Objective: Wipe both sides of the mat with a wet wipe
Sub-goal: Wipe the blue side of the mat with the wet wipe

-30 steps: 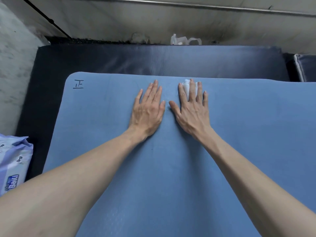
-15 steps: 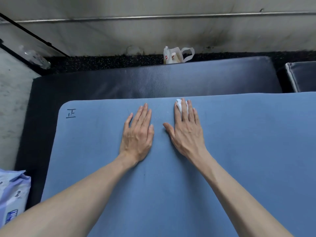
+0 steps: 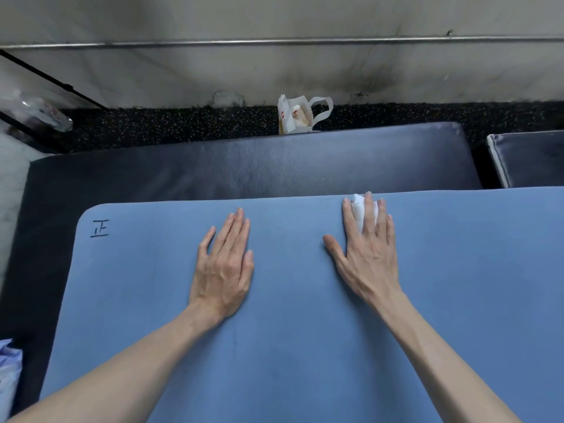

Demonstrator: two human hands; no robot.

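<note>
A blue mat (image 3: pixel 290 346) lies flat over a dark pad, with a black hand-written mark (image 3: pixel 100 228) near its far left corner. My left hand (image 3: pixel 224 267) rests flat on the mat, fingers straight and together. My right hand (image 3: pixel 366 251) lies flat near the mat's far edge and presses a bunched white wet wipe (image 3: pixel 360 210) under its straight fingers; the wipe shows between the index and ring fingers.
A dark padded mat (image 3: pixel 244 166) lies under and beyond the blue one. A white plastic bag (image 3: pixel 300 116) stands by the wall on speckled black flooring. A second dark pad (image 3: pixel 528 157) is at right. A wipes pack (image 3: pixel 9 374) sits at lower left.
My right hand has slid to the right along the mat's far edge with the wipe, away from the left hand. The head has tilted up, showing more wall.
</note>
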